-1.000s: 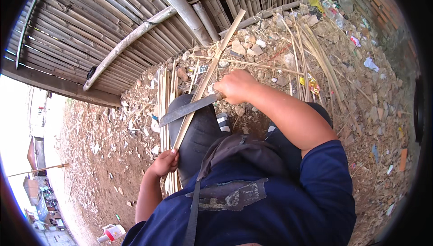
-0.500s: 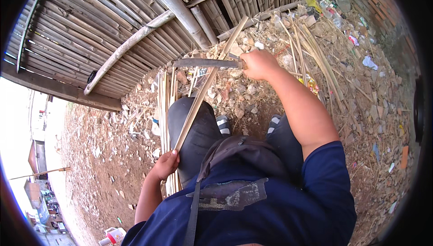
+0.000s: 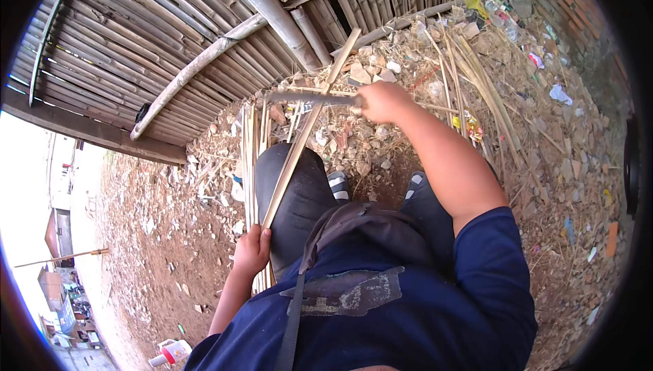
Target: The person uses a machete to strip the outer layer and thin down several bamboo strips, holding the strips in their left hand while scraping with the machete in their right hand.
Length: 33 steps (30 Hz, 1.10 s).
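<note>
At the upper left spreads a weathered grey-brown panel of split bamboo slats (image 3: pixel 95 51), ridged and grainy, with a smooth, round, curving pole (image 3: pixel 194 65) running across it. Below it lies dry brown earth (image 3: pixel 146 248), crumbly and strewn with stone chips, and near the bottom edge a white plastic container with a red band (image 3: pixel 178 350). Further right, a bundle of thin, straight, pale bamboo strips (image 3: pixel 249 146) lies beside the left leg in dark, smooth-looking trousers (image 3: pixel 299 180). The left hand (image 3: pixel 252 250) is closed on the lower end of a long, flat, straw-coloured bamboo strip (image 3: pixel 292 160), thumb pressed along it; the strip slants up and rightward past the left knee, its far end over the rubble near the panel's foot. A broad, dark metal knife blade (image 3: pixel 306 98), blurred, lies nearly level across the strip's upper part, tip to the left; whether it touches the strip, I cannot tell. The right hand (image 3: pixel 385 103) is clamped in a fist round the knife's brown handle (image 3: pixel 358 103), mostly hidden by the fingers. Beneath are grey-and-white striped sandals (image 3: pixel 338 186). At the right, more long, dry, fibrous strips (image 3: pixel 486 85) lie loosely on stony litter, and beyond them a flat, orange, oblong piece (image 3: pixel 611 238).
</note>
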{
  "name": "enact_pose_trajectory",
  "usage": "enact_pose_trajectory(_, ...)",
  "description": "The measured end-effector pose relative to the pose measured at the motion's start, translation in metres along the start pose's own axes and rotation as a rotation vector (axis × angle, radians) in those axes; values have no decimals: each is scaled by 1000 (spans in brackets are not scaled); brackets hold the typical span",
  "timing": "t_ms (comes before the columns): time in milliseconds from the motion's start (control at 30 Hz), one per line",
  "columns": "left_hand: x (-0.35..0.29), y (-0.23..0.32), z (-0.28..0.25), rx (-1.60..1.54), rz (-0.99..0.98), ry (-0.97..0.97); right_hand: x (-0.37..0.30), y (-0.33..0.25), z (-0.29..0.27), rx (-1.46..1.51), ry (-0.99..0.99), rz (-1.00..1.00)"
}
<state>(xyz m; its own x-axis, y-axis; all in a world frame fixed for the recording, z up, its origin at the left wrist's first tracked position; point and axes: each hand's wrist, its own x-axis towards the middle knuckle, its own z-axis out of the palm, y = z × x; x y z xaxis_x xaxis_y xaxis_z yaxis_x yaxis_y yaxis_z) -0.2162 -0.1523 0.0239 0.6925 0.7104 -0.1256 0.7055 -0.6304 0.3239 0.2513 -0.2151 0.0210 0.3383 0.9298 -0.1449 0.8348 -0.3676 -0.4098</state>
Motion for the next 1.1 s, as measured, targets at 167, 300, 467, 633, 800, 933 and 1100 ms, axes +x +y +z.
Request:
enact_pose_trajectory(167, 5, 2, 0, 80, -27, -5, -4, 3, -6, -45, 75, 49)
enact_pose_trajectory(300, 4, 17, 1, 202, -123, -34, -10, -16, -14, -38, 71, -8)
enact_pose_trajectory(467, 3, 13, 12, 133, -113, 67, -13, -42, -2, -131, 2, -200)
enact_pose_trajectory(633, 4, 6, 18, 106, -117, 93, -26, -73, -1, -224, -61, -340)
enact_pose_trajectory(800, 4, -9, 27, 92, -128, 94, 2, -9, -12, -60, -14, 155)
enact_pose_trajectory(933, 11, -6, 15, 142, -100, 83, -3, 10, -10, -165, 92, 108)
enact_pose_trajectory(1100, 3, -6, 20, 129, -105, 84, -14, -30, -24, -26, 149, 29)
